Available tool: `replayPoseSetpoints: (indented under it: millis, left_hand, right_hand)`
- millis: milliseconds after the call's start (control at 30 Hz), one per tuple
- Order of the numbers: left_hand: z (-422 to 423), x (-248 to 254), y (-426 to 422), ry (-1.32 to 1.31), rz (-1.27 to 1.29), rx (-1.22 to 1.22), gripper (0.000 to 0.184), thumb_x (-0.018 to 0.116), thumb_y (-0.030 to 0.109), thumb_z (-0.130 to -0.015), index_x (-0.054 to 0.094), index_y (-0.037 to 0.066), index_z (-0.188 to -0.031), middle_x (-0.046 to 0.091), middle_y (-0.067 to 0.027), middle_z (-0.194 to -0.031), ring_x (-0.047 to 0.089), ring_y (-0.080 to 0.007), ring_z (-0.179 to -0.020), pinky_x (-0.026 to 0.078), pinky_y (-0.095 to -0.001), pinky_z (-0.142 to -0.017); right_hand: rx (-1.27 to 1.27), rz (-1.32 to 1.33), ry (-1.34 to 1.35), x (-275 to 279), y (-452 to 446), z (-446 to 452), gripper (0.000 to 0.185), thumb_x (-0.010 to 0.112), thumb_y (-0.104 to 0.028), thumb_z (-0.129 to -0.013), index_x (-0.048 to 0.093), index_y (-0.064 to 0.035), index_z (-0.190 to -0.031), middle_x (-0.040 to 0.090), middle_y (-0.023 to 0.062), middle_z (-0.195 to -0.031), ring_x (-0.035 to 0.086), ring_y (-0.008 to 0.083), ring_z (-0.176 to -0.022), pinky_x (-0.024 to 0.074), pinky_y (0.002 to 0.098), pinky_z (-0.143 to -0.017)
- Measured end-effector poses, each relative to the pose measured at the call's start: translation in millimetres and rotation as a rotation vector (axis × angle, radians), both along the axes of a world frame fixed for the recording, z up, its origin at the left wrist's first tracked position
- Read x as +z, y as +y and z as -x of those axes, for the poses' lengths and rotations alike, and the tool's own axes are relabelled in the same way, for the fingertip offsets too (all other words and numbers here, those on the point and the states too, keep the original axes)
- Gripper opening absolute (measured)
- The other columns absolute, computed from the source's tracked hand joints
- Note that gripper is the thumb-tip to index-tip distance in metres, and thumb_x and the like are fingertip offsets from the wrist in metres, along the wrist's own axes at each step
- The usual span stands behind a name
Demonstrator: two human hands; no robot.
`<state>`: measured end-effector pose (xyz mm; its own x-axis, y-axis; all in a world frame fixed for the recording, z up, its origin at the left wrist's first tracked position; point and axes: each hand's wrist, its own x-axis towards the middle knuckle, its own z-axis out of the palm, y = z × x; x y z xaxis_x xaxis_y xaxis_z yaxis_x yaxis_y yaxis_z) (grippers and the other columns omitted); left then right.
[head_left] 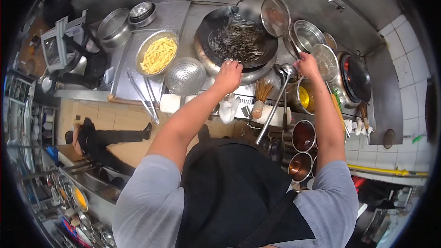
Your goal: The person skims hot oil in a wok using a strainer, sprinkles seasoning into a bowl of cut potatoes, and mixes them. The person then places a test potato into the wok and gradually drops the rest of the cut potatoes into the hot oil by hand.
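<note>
My left hand (228, 77) is at the near rim of a large black wok (215, 23), its fingers curled in; what it holds, if anything, is hidden. Dark liquid with a rippled, shiny surface lies in the wok. To the right, my right hand (308, 65) is closed round the handle of a strainer (275, 17), whose round mesh head is raised beside the wok's right rim. A long metal ladle (275, 110) rests below, between my hands. Close to my left hand are a perforated skimmer (185, 76) and a white cloth (228, 109).
A bowl of fries (159, 53) stands at the left, near stacked metal pots (114, 24). A bamboo brush (262, 94) and a pot of yellow liquid (305, 97) are in front. Another wok (357, 78) is at the right. At far left is another person (108, 138).
</note>
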<state>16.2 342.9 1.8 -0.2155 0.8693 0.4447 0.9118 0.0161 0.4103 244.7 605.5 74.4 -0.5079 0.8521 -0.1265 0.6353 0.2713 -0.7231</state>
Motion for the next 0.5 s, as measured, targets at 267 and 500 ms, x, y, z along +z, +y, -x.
replayPoseSetpoints:
  millis: [267,500]
  left_hand:
    - [10,-40,38,-0.004,0.091,-0.016,0.017,0.055,0.022,-0.091,0.059,0.005,-0.091,0.061,-0.0145,-0.091,0.054,-0.0331,-0.096,0.038,-0.0462,-0.083]
    - [10,-19,14,-0.053,0.129,-0.033,0.02,0.059,0.016,-0.086,0.06,0.003,-0.101,0.058,-0.017,-0.103,0.051,-0.035,-0.101,0.038,-0.0471,-0.089]
  right_hand:
    - [0.036,0.116,-0.106,-11,-11,-10,0.04,0.057,-0.002,-0.083,0.06,-0.0017,-0.123,0.068,0.0106,-0.075,0.056,0.0147,-0.051,0.0442,0.0296,-0.046]
    - [0.018,0.676,0.174,-49,-56,-8,0.034,0.046,0.001,-0.091,0.054,-0.0021,-0.124,0.067,0.0072,-0.09,0.046,0.0078,-0.053,0.0398,0.0223,-0.043]
